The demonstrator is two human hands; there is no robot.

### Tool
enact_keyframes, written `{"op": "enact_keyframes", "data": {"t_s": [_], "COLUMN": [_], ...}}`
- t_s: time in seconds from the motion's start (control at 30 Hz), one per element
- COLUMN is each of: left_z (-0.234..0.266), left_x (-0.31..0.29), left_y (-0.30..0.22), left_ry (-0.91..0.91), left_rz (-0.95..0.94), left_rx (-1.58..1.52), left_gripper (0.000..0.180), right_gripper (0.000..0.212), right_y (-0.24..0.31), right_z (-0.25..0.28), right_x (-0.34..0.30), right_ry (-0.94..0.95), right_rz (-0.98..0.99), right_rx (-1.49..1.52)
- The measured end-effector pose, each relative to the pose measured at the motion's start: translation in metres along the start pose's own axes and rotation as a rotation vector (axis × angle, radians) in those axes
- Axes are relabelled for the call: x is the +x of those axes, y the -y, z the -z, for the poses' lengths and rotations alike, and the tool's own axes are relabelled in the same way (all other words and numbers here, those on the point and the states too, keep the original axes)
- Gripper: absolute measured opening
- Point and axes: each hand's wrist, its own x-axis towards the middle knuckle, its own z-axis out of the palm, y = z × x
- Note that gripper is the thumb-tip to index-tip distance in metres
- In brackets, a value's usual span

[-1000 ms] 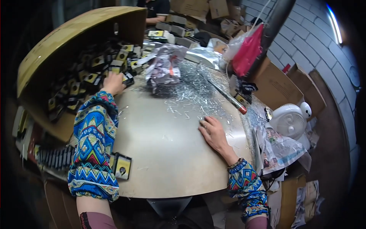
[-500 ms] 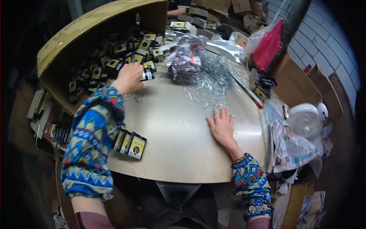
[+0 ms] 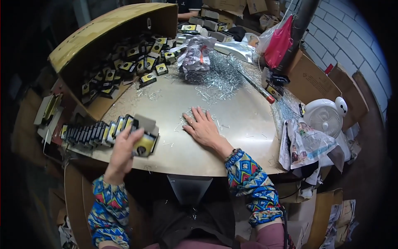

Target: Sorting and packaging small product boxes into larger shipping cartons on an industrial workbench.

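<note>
At the table's front left, my left hand (image 3: pixel 120 153) is closed round a small black-and-yellow box (image 3: pixel 145 145), blurred by motion, with a grey flap-like piece above it. Beside that hand, a row of similar boxes (image 3: pixel 89 133) stands on edge along the left side of the table. My right hand (image 3: pixel 204 129) lies flat with its fingers spread on the bare metal tabletop (image 3: pixel 186 159), among a few thin wire bits. It holds nothing.
A large open carton (image 3: pixel 103 25) at the far left spills black-and-yellow boxes (image 3: pixel 124 64). Behind my right hand lie a heap of wire bits (image 3: pixel 226 74), a crumpled plastic bag (image 3: pixel 194 60) and a red-ended rod (image 3: pixel 257 88). A white fan (image 3: pixel 325 116) stands right; a person (image 3: pixel 188 10) is beyond.
My left hand has come back from the carton's boxes to the front left and now holds a box. My right hand has slid left across the tabletop. The view has shifted slightly.
</note>
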Motion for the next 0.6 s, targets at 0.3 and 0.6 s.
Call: {"op": "enact_keyframes", "data": {"t_s": [0.3, 0.6], "left_z": [0.074, 0.011], "left_x": [-0.116, -0.147], "left_y": [0.145, 0.250], "left_ry": [-0.198, 0.097], "left_rz": [0.299, 0.541], "left_rx": [-0.334, 0.175], "left_gripper": [0.030, 0.031], "right_gripper": [0.058, 0.043], "right_y": [0.004, 0.092], "right_z": [0.015, -0.007], "right_x": [-0.031, -0.078], "right_ry": [-0.070, -0.085], "right_rz": [-0.069, -0.002], "right_rx": [0.190, 0.159]}}
